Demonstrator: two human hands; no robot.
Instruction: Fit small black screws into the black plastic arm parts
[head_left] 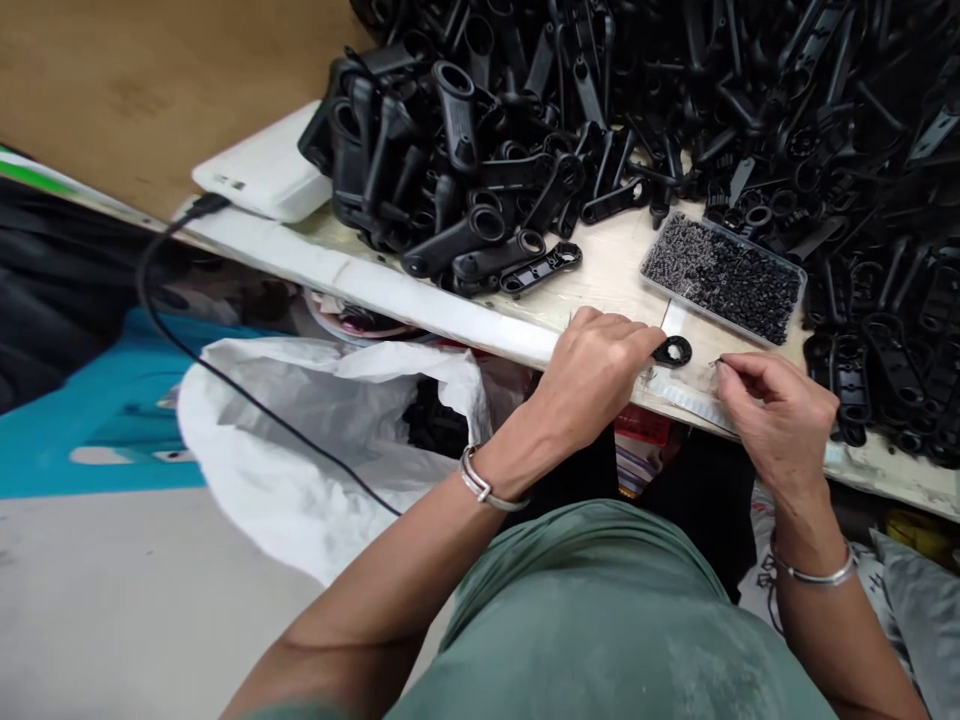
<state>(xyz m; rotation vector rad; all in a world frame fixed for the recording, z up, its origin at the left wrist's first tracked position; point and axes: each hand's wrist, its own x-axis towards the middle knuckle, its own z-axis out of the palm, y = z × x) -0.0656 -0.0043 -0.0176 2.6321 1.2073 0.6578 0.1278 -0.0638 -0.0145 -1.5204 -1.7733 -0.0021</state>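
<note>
My left hand (592,375) rests at the table's front edge, fingers curled down onto a small black ring-shaped plastic part (673,351) lying on the table. My right hand (772,410) is just to the right of it, thumb and fingers pinched on a tiny screw-like piece (715,363). A clear tray (796,268) of small black screws sits right behind both hands. A big heap of black plastic arm-shaped parts (525,130) covers the table beyond.
A white box (262,170) lies at the table's left end with a black cable (225,375) running down from it. A white plastic sack (315,440) holding black parts stands open below the table edge (420,300).
</note>
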